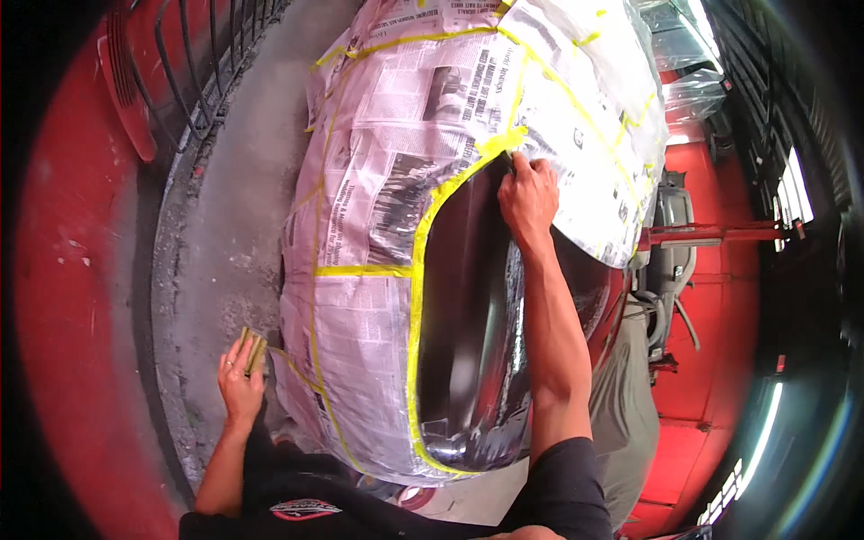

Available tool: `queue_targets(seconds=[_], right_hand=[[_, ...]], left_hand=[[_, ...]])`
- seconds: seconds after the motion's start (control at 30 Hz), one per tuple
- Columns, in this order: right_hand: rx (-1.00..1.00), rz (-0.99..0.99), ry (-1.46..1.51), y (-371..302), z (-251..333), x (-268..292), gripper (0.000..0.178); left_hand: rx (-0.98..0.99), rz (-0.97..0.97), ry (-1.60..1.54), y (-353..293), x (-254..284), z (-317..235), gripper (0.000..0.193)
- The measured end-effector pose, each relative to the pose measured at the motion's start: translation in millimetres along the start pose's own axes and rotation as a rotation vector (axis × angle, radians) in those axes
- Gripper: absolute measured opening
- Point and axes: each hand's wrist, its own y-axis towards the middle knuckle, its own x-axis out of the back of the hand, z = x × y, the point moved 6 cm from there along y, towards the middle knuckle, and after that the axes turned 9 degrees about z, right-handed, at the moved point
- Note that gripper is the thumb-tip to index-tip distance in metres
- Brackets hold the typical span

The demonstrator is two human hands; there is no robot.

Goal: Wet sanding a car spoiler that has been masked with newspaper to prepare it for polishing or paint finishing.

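Observation:
A car body covered in newspaper sheets (378,117) leaves one glossy dark panel (463,297) bare. Yellow masking tape (416,333) runs along that panel's left edge and bottom. My right hand (529,198) is closed at the panel's upper corner, just below the tape; what its fingers pinch is hidden. Low on the left, beside the papered side, my left hand (238,382) grips a small tan-green block with layered edges (255,352), held away from the car.
Grey concrete floor (256,180) runs along the left, beside a red wall (72,270) and dark metal bars (189,67). On the right are a grey cover (621,405), car parts (673,234) and a red wall. A lit tube lamp (760,441) shows farther right.

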Motion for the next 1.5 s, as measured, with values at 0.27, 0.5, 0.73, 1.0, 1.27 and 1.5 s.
queue_targets(seconds=[0.27,0.5,0.73,1.0,1.27,1.5], right_hand=[[0.181,-0.023,-0.134,-38,48,-4,0.03],[0.345,0.375,0.009,-144,152,-15,0.02],[0.234,0.017,0.215,-13,23,15,0.046],[0.239,0.119,0.017,-80,67,1,0.044],[0.264,0.222,0.139,-317,94,40,0.03],[0.279,0.3,0.163,-515,69,59,0.044]], left_hand=[[0.025,0.045,-0.033,-6,-13,9,0.045],[-0.006,-0.017,-0.046,8,-6,-19,0.043],[-0.007,0.037,0.037,-3,-8,6,0.043],[-0.015,-0.021,0.057,-20,-5,0,0.043],[-0.093,-0.067,-0.041,-89,-23,-18,0.045],[-0.191,-0.037,0.085,-186,-29,-26,0.044]])
